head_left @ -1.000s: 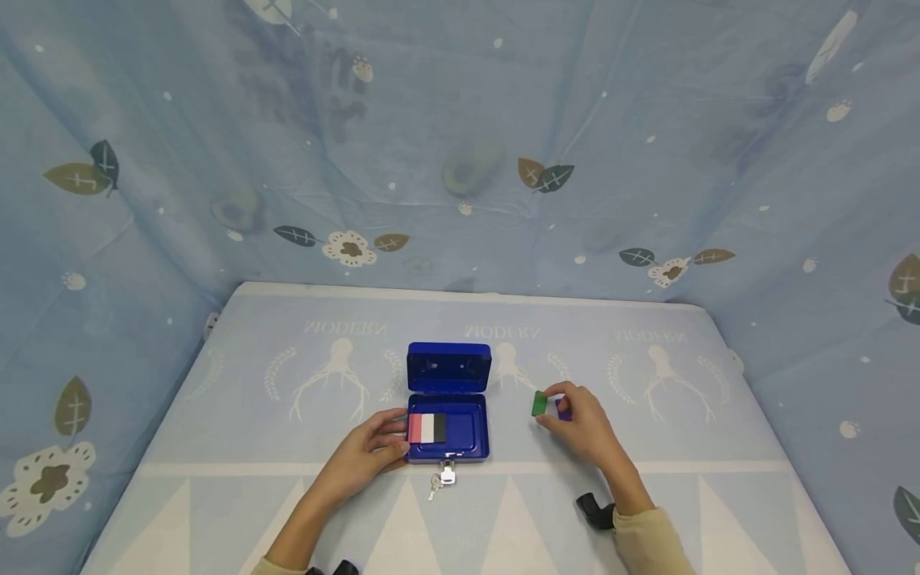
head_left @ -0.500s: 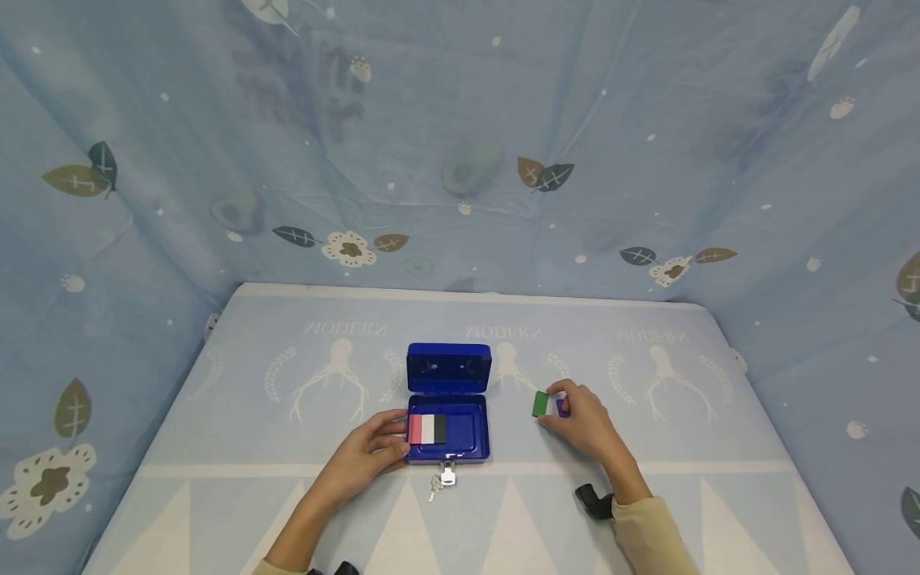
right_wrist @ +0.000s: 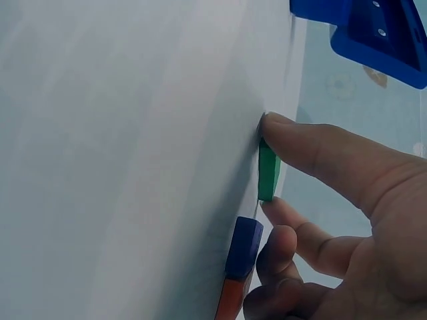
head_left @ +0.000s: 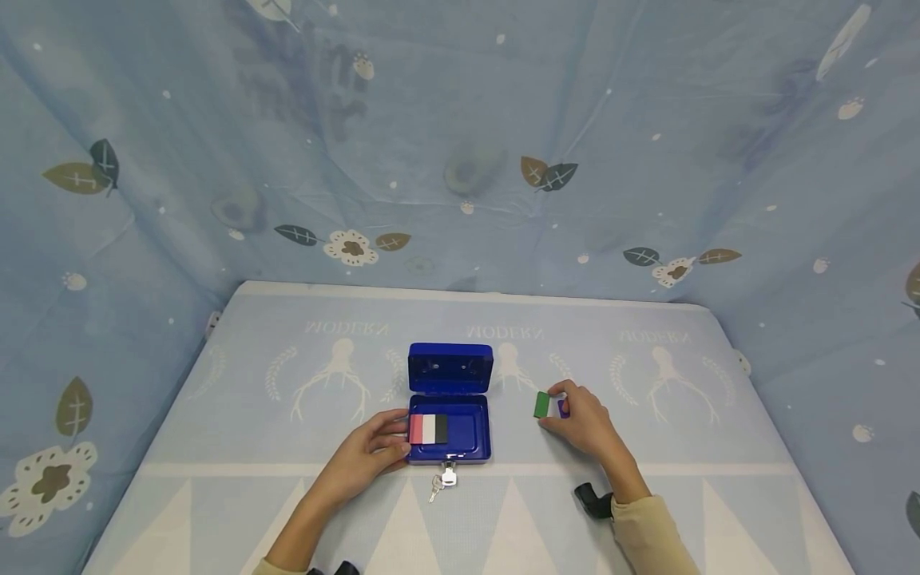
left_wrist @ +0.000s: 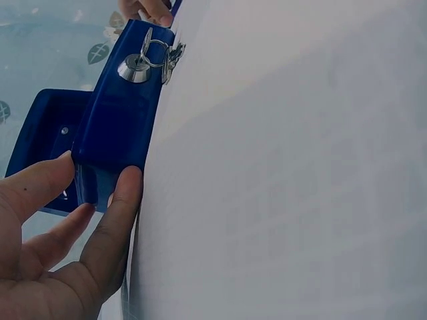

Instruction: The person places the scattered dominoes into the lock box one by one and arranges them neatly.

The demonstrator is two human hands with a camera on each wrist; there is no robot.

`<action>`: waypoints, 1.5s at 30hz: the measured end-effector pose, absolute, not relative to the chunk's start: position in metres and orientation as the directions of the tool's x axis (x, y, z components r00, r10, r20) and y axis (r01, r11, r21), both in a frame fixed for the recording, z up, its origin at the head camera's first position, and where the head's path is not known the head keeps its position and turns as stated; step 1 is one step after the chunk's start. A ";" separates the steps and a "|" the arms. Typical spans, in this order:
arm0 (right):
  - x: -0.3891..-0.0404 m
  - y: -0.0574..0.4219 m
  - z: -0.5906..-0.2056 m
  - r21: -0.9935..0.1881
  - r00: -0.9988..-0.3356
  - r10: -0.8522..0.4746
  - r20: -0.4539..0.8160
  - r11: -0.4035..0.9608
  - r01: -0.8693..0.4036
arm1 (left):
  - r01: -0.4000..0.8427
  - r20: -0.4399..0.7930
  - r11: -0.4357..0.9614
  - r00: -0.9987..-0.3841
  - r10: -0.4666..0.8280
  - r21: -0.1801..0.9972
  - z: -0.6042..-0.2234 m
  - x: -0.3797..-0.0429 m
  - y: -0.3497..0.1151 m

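An open blue metal cash box (head_left: 474, 427) stands mid-table with its lid raised. Red, white and black blocks (head_left: 428, 429) lie side by side in its left part. My left hand (head_left: 366, 450) rests fingertips and thumb against the box's left end, seen close up in the left wrist view. To the right of the box, my right hand (head_left: 584, 423) pinches a green block (head_left: 542, 405) between thumb and a finger, low over the table. Beneath its other fingers lies a blue-purple block (right_wrist: 244, 247), end to end with an orange block (right_wrist: 230, 298) in the right wrist view.
Keys on a ring (left_wrist: 171, 60) hang from the lock (left_wrist: 135, 69) on the box's front. Black wrist-camera mounts (head_left: 595, 503) sit at both wrists. Blue patterned fabric (head_left: 460, 144) rises behind the table and at both sides.
The right hand keeps its pinch on the green block, which shifts only very slightly. The left hand and the box stay where they were.
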State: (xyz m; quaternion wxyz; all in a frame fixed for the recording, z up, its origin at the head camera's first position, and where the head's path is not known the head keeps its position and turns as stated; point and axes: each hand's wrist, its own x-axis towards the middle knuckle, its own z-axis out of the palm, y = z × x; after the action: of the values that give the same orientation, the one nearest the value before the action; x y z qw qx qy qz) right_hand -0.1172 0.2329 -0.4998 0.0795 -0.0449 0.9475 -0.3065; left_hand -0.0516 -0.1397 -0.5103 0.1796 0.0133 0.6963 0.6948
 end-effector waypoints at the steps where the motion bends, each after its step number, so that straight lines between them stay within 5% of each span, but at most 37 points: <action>1: -0.117 0.233 -0.500 -0.588 -0.983 -0.133 -0.124 0.808 -0.035 | -0.227 -0.229 0.039 -0.936 0.267 0.973 -0.511 -0.052 -0.140; 45: -0.094 0.188 -0.479 -0.717 -0.965 -0.260 -0.043 0.680 -0.152 | -0.235 -0.231 0.016 -0.934 0.273 0.972 -0.510 -0.051 -0.140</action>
State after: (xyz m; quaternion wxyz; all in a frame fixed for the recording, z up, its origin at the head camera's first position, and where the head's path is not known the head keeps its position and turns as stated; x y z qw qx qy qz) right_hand -0.0938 0.1881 -0.4794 0.0706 -0.1127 0.9139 -0.3836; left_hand -0.0509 -0.1402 -0.5096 0.1813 0.0138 0.6895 0.7011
